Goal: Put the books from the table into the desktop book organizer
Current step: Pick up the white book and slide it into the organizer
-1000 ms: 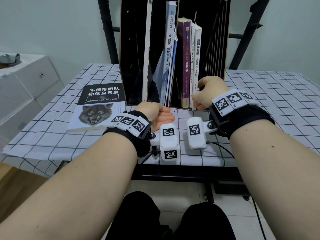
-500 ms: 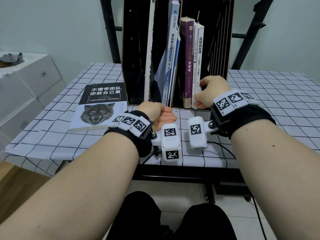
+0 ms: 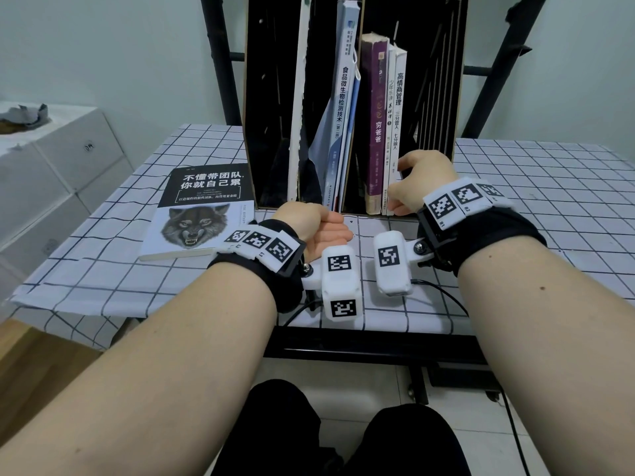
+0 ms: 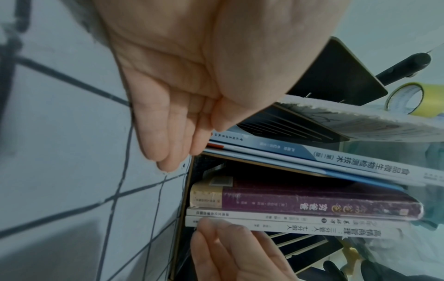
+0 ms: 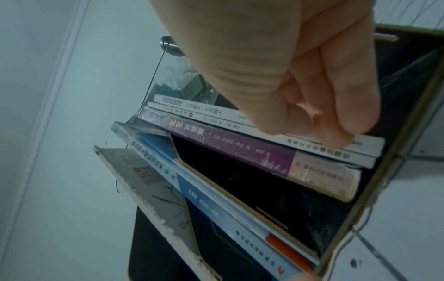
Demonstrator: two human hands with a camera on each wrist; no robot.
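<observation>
Black desktop book organizer (image 3: 457,97): stands upright at the far middle of the checked table (image 3: 549,207), open side facing near.

Right compartment: purple book (image 3: 377,108), thin white book (image 3: 390,125) and white-spined book (image 3: 400,108), all upright, spines near.

Middle compartment: blue-and-white textbook (image 3: 343,108), leaning right against the divider; a torn white sheet (image 3: 298,97) stands to its left.

Wolf-cover book (image 3: 202,207): lies flat on the table, just left of the organizer, outside it.

Right hand (image 3: 421,180): fingers curled, thumb and fingertips (image 5: 341,136) pinching the lower end of the white-spined book.

Left hand (image 3: 316,228): palm up on the table just near the middle compartment, fingers (image 4: 163,133) straight and pressed together, holding nothing.

Roll of yellow tape (image 4: 413,98): beyond the organizer, seen from the left wrist.
</observation>
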